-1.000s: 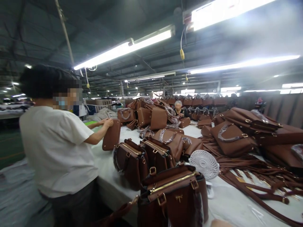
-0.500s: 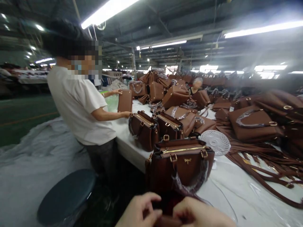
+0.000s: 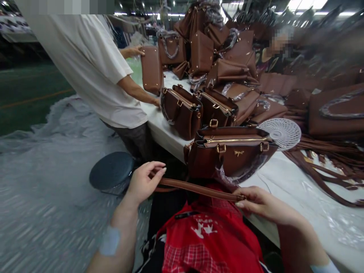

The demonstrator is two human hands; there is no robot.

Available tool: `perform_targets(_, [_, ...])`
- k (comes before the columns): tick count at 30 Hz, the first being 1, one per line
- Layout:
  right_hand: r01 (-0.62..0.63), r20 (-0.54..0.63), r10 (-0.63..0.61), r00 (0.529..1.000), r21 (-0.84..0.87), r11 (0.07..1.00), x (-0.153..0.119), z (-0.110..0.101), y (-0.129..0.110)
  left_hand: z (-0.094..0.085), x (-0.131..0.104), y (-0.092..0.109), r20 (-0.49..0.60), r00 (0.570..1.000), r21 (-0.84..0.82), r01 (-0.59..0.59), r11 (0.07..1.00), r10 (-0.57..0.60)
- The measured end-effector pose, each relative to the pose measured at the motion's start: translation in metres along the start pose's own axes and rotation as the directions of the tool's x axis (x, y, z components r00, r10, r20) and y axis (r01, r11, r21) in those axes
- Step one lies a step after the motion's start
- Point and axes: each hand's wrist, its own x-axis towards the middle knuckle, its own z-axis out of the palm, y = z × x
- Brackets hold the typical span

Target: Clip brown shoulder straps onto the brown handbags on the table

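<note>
Between my two hands a brown leather strap (image 3: 196, 188) is stretched above my lap. The fingers of my left hand (image 3: 146, 180) are closed on its left part, with thumb and forefinger pinched together. At the strap's right end, my right hand (image 3: 256, 203) pinches it between thumb and fingers. Just beyond the strap, a brown handbag (image 3: 233, 157) stands upright at the table edge, with a gold zip, a gold dragonfly emblem and plastic-wrapped handles.
Two more handbags (image 3: 182, 113) stand behind on the white table (image 3: 284, 185). A white woven disc (image 3: 280, 133), a heap of brown straps (image 3: 321, 167) and piled bags lie to the right. A co-worker (image 3: 85, 72) holds a brown bag (image 3: 152, 70) at left, near a dark round stool (image 3: 112, 172).
The view has tilted down, bringing my lap and forearms into sight. My hands have moved apart, and the strap now spans the gap between them.
</note>
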Motion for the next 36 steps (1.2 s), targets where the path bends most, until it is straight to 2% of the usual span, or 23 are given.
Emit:
perform_targets(2, [0.016,0.012,-0.016,1.0,-0.039,0.999,0.013,0.01,-0.006,0.019,-0.001,0.021,0.122,0.978,-0.027,-0.168,0.985,0.17])
perform_targets(3, [0.033,0.019,-0.032,0.999,-0.063,0.997,0.02,0.016,-0.01,0.031,-0.003,0.034,0.204,0.946,-0.072,-0.241,0.968,0.25])
perform_targets(5, [0.086,0.025,-0.084,0.996,-0.103,0.991,0.033,0.026,-0.018,0.055,-0.009,0.057,0.389,0.851,-0.158,-0.315,0.936,0.352])
perform_targets(7, [0.144,0.036,-0.141,0.989,-0.089,0.986,0.041,0.033,-0.023,0.074,-0.014,0.074,0.535,0.768,-0.171,-0.31,0.935,0.352])
perform_targets(9, [0.176,0.042,-0.174,0.984,-0.052,0.983,0.044,0.034,-0.022,0.086,-0.016,0.082,0.616,0.728,-0.135,-0.278,0.951,0.3])
perform_targets(12, [0.151,-0.014,-0.151,0.988,-0.034,0.988,0.039,0.029,-0.013,0.089,-0.015,0.081,0.633,0.736,-0.107,-0.225,0.968,0.241])
perform_targets(16, [0.113,-0.083,-0.11,0.99,0.031,0.993,0.028,0.019,0.001,0.084,-0.01,0.075,0.579,0.799,-0.115,-0.119,0.986,0.164])
perform_targets(19, [0.121,-0.1,-0.112,0.989,0.099,0.988,0.024,0.016,0.008,0.084,-0.01,0.074,0.559,0.82,-0.136,-0.057,0.989,0.124])
perform_targets(22, [0.128,-0.114,-0.109,0.987,0.172,0.977,0.024,0.017,0.011,0.088,-0.009,0.078,0.559,0.818,-0.155,-0.055,0.986,0.134])
perform_targets(25, [0.175,-0.216,-0.133,0.967,0.185,0.967,0.026,0.02,0.009,0.095,-0.005,0.088,0.556,0.806,-0.159,-0.136,0.978,0.203])
perform_targets(29, [0.294,-0.375,-0.233,0.897,0.113,0.949,0.024,0.015,-0.006,0.1,0.012,0.115,0.565,0.765,-0.137,-0.28,0.95,0.307])
perform_targets(32, [0.381,-0.49,-0.279,0.826,0.119,0.917,0.018,0.002,-0.022,0.097,0.033,0.146,0.59,0.741,0.001,-0.398,0.917,0.321])
perform_targets(34, [0.434,-0.579,-0.295,0.76,0.114,0.894,0.013,-0.012,-0.03,0.094,0.05,0.171,0.608,0.734,0.137,-0.474,0.87,0.304])
perform_targets(36, [0.474,-0.693,-0.302,0.654,0.064,0.878,0.01,-0.032,-0.031,0.094,0.071,0.198,0.588,0.762,0.278,-0.505,0.817,0.271])
